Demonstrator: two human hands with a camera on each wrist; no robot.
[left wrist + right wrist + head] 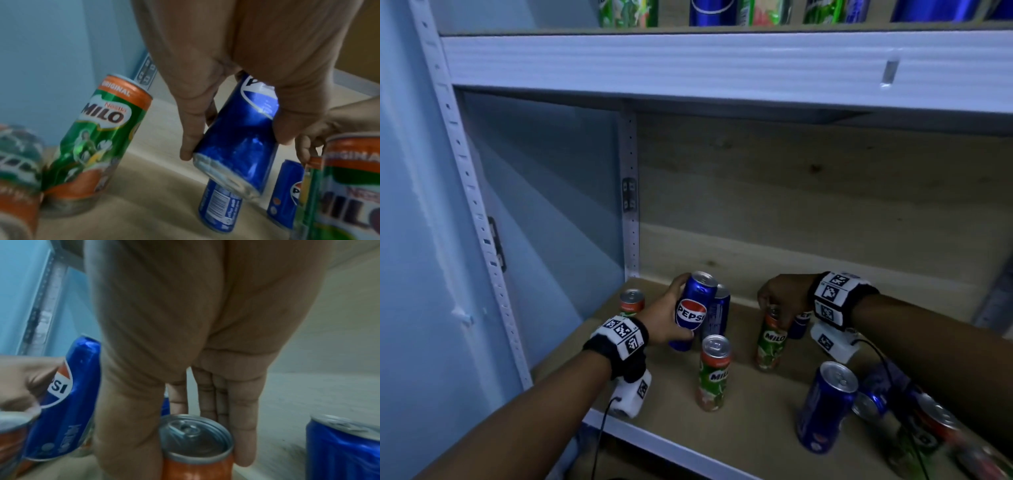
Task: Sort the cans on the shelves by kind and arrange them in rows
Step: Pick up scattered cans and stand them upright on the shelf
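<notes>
On the wooden shelf (pixel 774 387), toward its back left corner, the left hand (pixel 666 317) wraps a Pepsi can (pixel 691 310) and holds it off the board, long axis tilted, top leaning up and right. The right hand (pixel 782 299) pinches the rim of a Milo can (pixel 770 337) from above, fingers narrow; that can stands nearly upright mid-shelf.

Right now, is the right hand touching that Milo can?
Touching. The right wrist view shows the right hand with thumb and fingers against the Milo can at its rim.
</notes>
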